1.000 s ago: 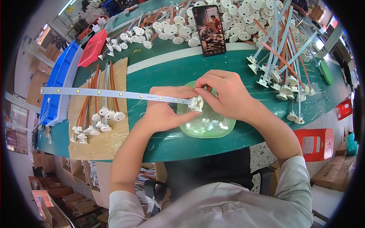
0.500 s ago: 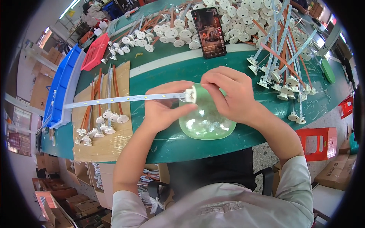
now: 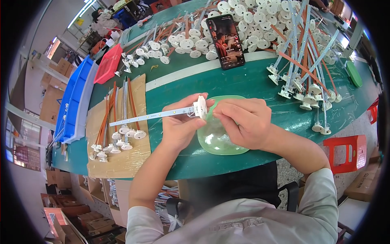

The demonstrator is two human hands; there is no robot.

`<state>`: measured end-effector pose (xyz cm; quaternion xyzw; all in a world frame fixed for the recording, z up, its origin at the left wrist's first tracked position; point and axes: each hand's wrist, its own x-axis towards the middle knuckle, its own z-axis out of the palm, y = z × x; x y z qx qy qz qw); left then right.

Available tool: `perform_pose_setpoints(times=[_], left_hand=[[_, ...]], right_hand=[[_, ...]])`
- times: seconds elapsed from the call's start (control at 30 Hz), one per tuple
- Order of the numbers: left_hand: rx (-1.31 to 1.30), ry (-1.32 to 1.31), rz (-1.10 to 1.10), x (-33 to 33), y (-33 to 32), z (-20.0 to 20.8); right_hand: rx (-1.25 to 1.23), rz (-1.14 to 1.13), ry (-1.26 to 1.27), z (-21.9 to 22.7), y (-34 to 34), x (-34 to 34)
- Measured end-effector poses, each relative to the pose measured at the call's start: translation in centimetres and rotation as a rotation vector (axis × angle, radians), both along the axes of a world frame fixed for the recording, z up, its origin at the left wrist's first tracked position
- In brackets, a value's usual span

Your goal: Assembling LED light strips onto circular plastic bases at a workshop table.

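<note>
While a green table (image 3: pixel 243 81) spans the frame, cardboard boxes (image 3: pixel 91 219) at lower left and a red stool (image 3: pixel 359 152) at right, we log raised lettering (image 3: pixel 236 223) on the shirt at bottom centre and print on the carton (image 3: pixel 362 185) at lower right. Left of centre we see the LED strip (image 3: pixel 151 117), pale, narrow, yellow-dotted, its white round base (image 3: pixel 200 107) pinched in the left hand (image 3: pixel 178 128); the right hand (image 3: pixel 248 122) has fingertips together just beside it, and we can't tell if they grip anything.
</note>
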<state>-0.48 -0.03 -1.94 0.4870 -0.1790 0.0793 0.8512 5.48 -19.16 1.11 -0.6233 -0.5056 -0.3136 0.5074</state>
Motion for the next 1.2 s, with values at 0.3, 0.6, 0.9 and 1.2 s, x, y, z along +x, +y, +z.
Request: perform_pose_setpoints(times=[0.3, 0.6, 0.9, 1.2], left_hand=[[-0.066, 0.072, -0.039, -0.3, -0.6, -0.3], [-0.124, 0.142, -0.066, -0.2, -0.5, -0.9], [0.095, 0.058, -0.052, 0.2, 1.1, -0.4], [0.336, 0.145, 0.037, 0.6, 1.2, 1.8]], right_hand=[[0.006, 0.032, -0.026, -0.8, 0.4, 0.2], [-0.036, 0.031, 0.007, -0.5, 0.6, -0.3], [-0.099, 0.181, 0.108, -0.9, 0.1, 0.5], [-0.081, 0.132, 0.168, -1.5, 0.6, 1.0]])
